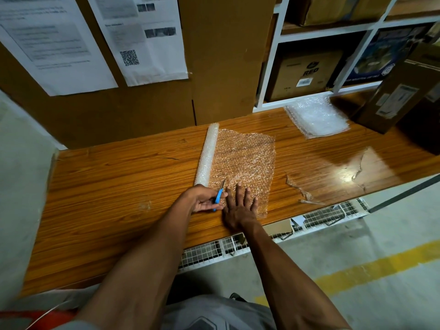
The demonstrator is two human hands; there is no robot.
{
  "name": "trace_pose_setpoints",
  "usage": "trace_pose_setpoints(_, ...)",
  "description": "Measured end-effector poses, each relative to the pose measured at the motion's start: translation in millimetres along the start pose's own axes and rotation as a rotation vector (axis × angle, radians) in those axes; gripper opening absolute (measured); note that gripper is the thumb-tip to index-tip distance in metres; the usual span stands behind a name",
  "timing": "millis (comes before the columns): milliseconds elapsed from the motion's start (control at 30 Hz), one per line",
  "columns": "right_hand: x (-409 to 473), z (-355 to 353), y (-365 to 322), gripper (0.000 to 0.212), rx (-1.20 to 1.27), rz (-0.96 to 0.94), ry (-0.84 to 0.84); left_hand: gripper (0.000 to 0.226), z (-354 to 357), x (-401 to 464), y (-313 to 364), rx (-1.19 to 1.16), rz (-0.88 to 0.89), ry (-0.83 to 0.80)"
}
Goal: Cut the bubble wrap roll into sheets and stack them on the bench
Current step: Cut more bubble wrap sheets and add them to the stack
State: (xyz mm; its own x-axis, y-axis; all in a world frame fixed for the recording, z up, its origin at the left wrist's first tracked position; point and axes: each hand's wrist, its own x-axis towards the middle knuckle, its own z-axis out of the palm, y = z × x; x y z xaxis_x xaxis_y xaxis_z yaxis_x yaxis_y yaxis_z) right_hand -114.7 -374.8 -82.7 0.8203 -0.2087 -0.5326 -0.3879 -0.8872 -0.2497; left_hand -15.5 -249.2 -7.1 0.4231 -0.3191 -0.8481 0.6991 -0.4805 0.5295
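**Cutting bubble wrap at the wooden bench**

Holding a pair of blue-handled scissors (219,196), the person's left hand (205,198) curls its fingers round the handles, the blade tip resting on the near edge of the unrolled clear bubble wrap sheet (245,160). Just beside it, the right hand (239,206) lies flat with fingers spread, pressing that sheet onto the orange-brown wooden bench (119,186). The white bubble wrap roll (207,154) lies along the sheet's left edge. A stack of cut clear sheets (314,116) sits well apart at the far right, near a tilted brown cardboard box (390,96).
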Motion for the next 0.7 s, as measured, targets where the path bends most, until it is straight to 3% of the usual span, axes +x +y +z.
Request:
trace_pose_setpoints(200,-1,-3,1,0.068,-0.012,-0.014,0.032,0.018,-4,3,-8,0.048,-0.049,0.015)
trace_pose_setpoints(367,3,-21,9,0.055,0.028,-0.024,0.257,0.011,-4,5,-12,0.005,-0.086,-0.051)
trace_pose_setpoints(467,13,-23,18,0.073,-0.03,-0.059,0.196,0.014,-9,9,-8,-0.03,-0.112,-0.125)
trace_pose_setpoints(600,25,-21,24,0.074,-0.05,-0.098,0.108,0.026,-13,14,3,-0.004,-0.115,-0.141)
trace_pose_setpoints(700,27,-21,25,0.073,-0.042,-0.086,0.091,0.017,-9,11,8,-0.049,-0.123,-0.158)
